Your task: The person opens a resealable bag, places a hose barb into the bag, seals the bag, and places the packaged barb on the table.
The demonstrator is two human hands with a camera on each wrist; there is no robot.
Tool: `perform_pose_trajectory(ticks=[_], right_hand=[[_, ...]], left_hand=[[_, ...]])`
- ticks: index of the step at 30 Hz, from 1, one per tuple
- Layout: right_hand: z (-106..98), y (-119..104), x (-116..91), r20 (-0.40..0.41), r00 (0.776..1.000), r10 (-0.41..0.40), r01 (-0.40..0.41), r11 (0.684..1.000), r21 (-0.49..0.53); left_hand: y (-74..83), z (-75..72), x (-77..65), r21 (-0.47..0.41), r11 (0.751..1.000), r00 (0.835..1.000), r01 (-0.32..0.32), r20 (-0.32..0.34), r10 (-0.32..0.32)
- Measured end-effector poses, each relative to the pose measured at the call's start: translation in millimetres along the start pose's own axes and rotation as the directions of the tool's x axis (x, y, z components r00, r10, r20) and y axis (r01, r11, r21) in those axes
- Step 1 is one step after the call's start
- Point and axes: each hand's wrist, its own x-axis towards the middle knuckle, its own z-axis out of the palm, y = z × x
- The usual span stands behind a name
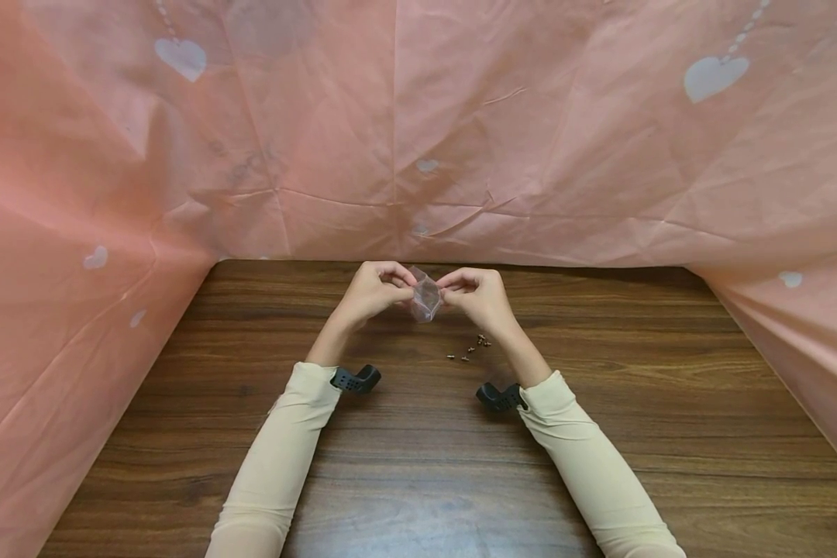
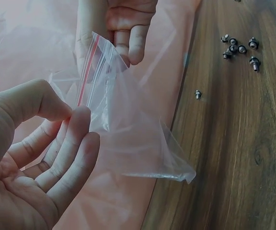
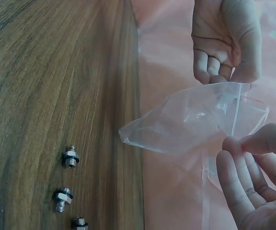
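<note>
A clear zip-lock bag (image 1: 427,299) with a red line along its seal is held up between both hands near the table's far edge. My left hand (image 1: 379,293) pinches one side of its mouth between thumb and fingers. On the opposite side, my right hand (image 1: 477,297) pinches the other edge. The mouth is spread apart, and no contents show inside the bag (image 2: 133,129). Several small metal threaded fittings (image 3: 63,197) with dark rings lie on the table nearer the right hand; in the left wrist view a cluster of the fittings (image 2: 233,48) shows.
The brown wood-grain table (image 1: 404,465) runs under both forearms. Pink cloth (image 1: 460,139) with white hearts hangs behind the table's far edge and down both sides. A black strap mount (image 1: 357,380) sits on the left wrist, and another mount (image 1: 500,397) on the right.
</note>
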Motion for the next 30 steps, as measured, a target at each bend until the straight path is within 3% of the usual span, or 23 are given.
perform_pose_trajectory(ticks=[14, 30], right_hand=[[-4, 1, 2, -0.019, 1.0, -0.003, 0.003, 1.0, -0.008], [-7, -4, 1, -0.004, 1.0, -0.005, 0.005, 0.999, -0.043]], left_hand=[[4.3, -9.3, -1.5, 0.006, 1.0, 0.999, 0.026, -0.021, -0.026], [8.2, -17.1, -3.1, 0.097, 0.994, 0.998, 0.049, -0.047, -0.044]])
